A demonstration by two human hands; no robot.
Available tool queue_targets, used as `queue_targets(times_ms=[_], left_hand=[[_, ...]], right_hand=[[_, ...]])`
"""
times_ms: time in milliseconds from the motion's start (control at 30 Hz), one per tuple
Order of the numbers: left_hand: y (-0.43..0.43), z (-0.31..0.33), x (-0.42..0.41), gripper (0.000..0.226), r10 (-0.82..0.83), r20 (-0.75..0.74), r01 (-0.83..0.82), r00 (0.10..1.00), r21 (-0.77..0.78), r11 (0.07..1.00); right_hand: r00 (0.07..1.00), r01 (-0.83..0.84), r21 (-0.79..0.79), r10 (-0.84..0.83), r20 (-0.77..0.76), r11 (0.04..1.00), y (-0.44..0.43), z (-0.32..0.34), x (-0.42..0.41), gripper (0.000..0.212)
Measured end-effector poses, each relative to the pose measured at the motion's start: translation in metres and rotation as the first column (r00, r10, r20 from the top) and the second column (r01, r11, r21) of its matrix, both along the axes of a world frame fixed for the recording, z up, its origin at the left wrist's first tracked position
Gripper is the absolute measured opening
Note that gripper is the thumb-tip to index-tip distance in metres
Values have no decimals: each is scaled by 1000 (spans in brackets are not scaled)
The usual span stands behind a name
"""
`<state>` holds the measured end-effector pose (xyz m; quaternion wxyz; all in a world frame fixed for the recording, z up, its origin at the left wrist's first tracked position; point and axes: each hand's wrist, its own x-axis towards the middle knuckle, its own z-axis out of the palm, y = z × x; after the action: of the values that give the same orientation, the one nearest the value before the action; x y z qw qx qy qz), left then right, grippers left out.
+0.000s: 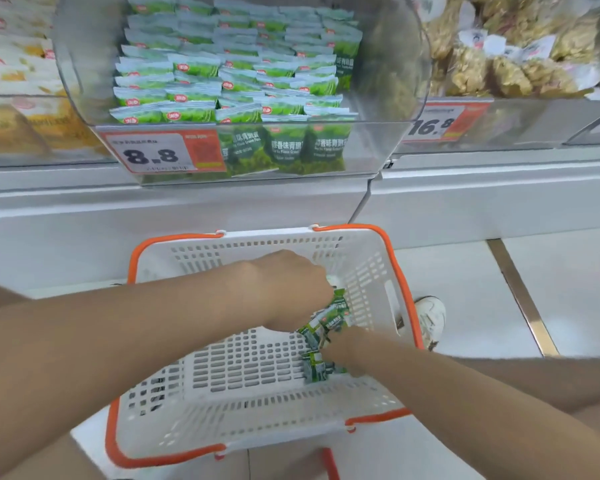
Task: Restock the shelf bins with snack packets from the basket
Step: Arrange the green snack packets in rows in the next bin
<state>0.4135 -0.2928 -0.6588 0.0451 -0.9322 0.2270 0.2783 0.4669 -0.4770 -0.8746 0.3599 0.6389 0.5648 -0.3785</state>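
A white plastic basket [243,420] with an orange rim stands on the floor below the shelf. Several green snack packets [321,327] lie bunched at its right side. My left hand [291,289] reaches into the basket from the left and closes over the top of the bunch. My right hand [347,348] comes in from the right and grips the packets from below. Above, a clear shelf bin [388,98] holds many rows of the same green packets [229,77], with a price tag reading 8.8 on its front.
Neighbouring clear bins hold yellow packets [11,64] on the left and bags of pale snacks [506,57] on the right, tagged 16.8. A white shelf ledge [187,209] runs between bins and basket. A white shoe [430,320] stands just right of the basket.
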Motion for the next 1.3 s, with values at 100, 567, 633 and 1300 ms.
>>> queue_targets(times_ms=[100,567,633,1300], left_hand=[[3,-5,4,13,-6,20,6,1000,7,1000],[17,10,3,11,170,69,-172,983,21,985],[24,20,1,13,220,107,-223,969,13,975],[84,137,-5,32,882,-8,-294,470,-944,148]], right_hand=[[998,-48,8,47,47,999,-12,-16,-9,28],[705,709,337,-609,-364,619,47,54,26,23],[614,786,459,-606,-505,414,61,86,31,28],[630,614,615,-162,-759,-494,119,340,44,37]])
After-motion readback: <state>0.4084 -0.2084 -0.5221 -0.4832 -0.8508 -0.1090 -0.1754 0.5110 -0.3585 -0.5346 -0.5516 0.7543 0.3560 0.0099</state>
